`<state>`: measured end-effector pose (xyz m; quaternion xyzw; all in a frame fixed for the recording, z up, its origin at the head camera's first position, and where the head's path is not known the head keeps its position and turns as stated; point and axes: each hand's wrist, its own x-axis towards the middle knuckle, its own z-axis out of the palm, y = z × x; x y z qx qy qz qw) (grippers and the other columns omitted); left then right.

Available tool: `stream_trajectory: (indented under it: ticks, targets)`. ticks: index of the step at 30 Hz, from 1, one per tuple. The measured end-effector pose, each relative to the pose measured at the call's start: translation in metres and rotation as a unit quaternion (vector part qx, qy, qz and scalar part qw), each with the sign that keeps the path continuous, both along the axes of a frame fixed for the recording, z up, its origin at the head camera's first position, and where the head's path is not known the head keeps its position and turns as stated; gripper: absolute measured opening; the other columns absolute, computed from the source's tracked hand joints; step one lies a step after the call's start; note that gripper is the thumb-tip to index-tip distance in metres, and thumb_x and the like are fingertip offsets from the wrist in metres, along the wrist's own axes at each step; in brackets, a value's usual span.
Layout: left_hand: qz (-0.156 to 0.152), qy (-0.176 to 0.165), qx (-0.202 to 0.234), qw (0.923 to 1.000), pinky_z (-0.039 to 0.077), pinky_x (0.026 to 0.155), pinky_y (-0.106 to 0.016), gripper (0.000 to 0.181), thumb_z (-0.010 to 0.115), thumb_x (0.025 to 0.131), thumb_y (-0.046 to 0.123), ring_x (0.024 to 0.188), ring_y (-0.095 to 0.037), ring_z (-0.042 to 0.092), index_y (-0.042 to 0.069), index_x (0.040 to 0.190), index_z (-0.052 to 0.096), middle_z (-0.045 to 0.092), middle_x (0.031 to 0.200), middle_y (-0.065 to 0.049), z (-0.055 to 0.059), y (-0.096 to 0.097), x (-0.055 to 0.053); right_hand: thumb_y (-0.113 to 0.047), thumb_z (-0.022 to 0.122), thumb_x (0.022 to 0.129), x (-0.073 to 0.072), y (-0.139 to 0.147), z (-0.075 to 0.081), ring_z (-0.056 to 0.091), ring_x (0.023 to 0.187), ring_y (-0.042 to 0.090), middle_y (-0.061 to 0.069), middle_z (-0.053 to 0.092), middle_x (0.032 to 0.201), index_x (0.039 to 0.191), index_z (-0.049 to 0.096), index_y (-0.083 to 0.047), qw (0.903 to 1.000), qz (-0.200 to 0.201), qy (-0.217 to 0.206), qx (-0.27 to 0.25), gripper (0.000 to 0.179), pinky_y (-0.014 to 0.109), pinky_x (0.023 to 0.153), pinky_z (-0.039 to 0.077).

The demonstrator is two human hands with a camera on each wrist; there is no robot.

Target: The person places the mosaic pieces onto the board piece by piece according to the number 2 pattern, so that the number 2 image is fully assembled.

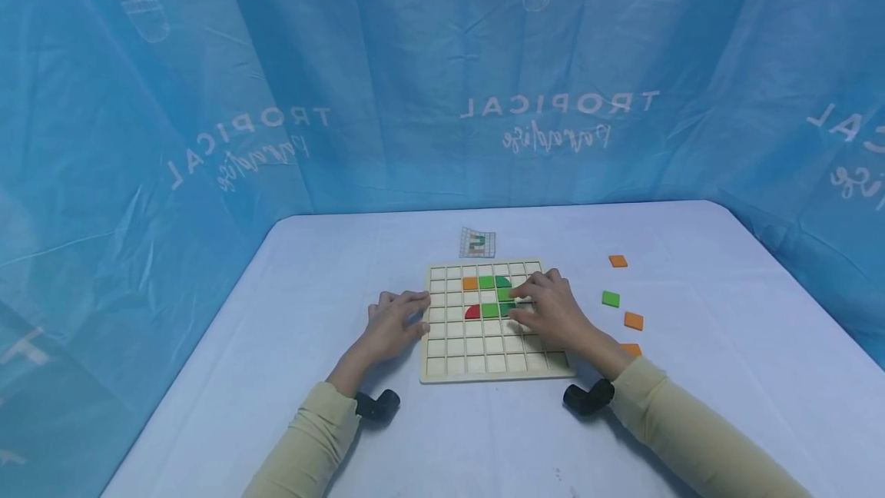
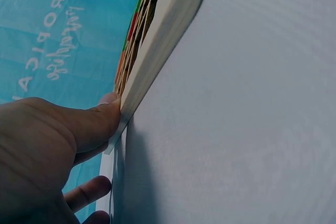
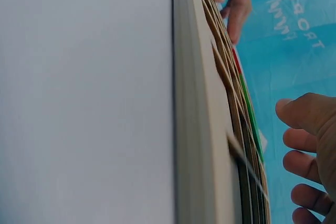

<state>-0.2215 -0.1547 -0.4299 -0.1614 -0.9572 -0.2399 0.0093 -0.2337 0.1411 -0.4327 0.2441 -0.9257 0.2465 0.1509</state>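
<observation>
A pale wooden grid board (image 1: 456,367) lies on the table. Left hand (image 1: 392,325) rests at its left edge, thumb and fingers touching the rim; the left wrist view shows the thumb (image 2: 100,121) against that edge. Over the board's right half is the right hand (image 1: 549,310), fingertips close to a green tile (image 1: 505,294); whether they touch it cannot be told. Nothing shows between its fingers in the right wrist view. Also on the grid are an orange tile (image 1: 470,283), green tiles (image 1: 487,282), dark green rounded pieces (image 1: 503,281) and a red rounded piece (image 1: 472,312).
Behind the board lies a small printed card (image 1: 477,243) with a coloured grid pattern. To the right are loose orange tiles (image 1: 633,321) and a green tile (image 1: 611,299). A blue printed curtain (image 1: 401,152) surrounds the white table (image 1: 332,252).
</observation>
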Motion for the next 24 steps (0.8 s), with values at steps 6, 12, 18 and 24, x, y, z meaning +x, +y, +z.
stream_trajectory:
  ticks: [6, 12, 18, 24]
  targets:
    - [-0.004, 0.001, 0.005, 1.0000, 0.028, 0.085, -0.044, 0.048, 0.069, 0.090, 0.024, 0.112, -0.026, 0.040, 0.009, 0.134, 0.057, 0.051, 0.139, -0.001, 0.001, -0.001, 0.000, -0.023, 0.080, 0.079, 0.001, 0.022, 0.000, 0.043, 0.091, 0.024, 0.001, 0.058, 0.093, 0.103, 0.074, -0.009, 0.9996, -0.027, -0.012, -0.003, 0.028, 0.042, 0.077, 0.033]
    - [-0.004, -0.001, -0.001, 1.0000, 0.028, 0.086, -0.044, 0.049, 0.069, 0.090, 0.025, 0.113, -0.025, 0.040, 0.009, 0.134, 0.057, 0.050, 0.140, 0.000, -0.001, -0.001, 0.000, -0.020, 0.079, 0.079, 0.002, 0.044, -0.003, 0.043, 0.093, 0.027, 0.005, 0.059, 0.095, 0.104, 0.073, -0.006, 0.9981, -0.055, -0.027, -0.010, 0.030, 0.044, 0.078, 0.032]
    - [-0.006, -0.004, -0.003, 1.0000, 0.028, 0.086, -0.043, 0.049, 0.068, 0.090, 0.025, 0.114, -0.025, 0.039, 0.009, 0.135, 0.056, 0.050, 0.141, 0.000, 0.001, -0.001, 0.000, -0.016, 0.080, 0.078, 0.003, 0.068, -0.005, 0.043, 0.090, 0.030, 0.010, 0.059, 0.094, 0.103, 0.072, -0.001, 0.9967, -0.080, -0.010, -0.011, 0.031, 0.046, 0.076, 0.032]
    - [-0.006, -0.003, -0.006, 1.0000, 0.028, 0.085, -0.044, 0.049, 0.068, 0.090, 0.024, 0.114, -0.026, 0.040, 0.009, 0.135, 0.056, 0.050, 0.141, -0.001, 0.002, -0.001, 0.001, -0.017, 0.079, 0.079, 0.004, 0.087, -0.006, 0.042, 0.092, 0.032, 0.013, 0.059, 0.097, 0.106, 0.071, 0.001, 0.9923, -0.119, -0.033, -0.002, 0.033, 0.047, 0.078, 0.033]
